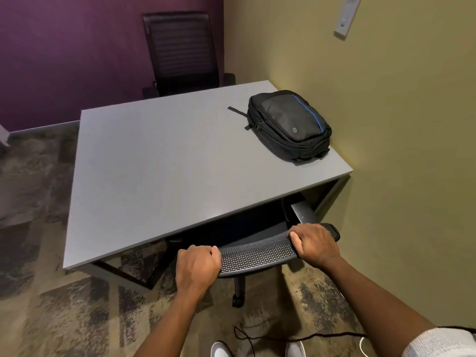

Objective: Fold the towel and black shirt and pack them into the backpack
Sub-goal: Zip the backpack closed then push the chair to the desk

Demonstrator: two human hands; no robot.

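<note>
Your left hand (197,265) and right hand (315,243) curled tight over chair backrest (257,251) top edge, closed backpack (289,124) at table (159,163) far right corner

Small office room: grey desk (159,161), mesh office chairs (180,52), patterned carpet (33,189), painted walls (399,124).

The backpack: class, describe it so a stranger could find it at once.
Start at the grey table that stands against the yellow-green wall. On its far right corner, beside that wall, lies the backpack, flat with its front up. It is black with a blue stripe and a small round logo, the only thing on the tabletop.
</note>
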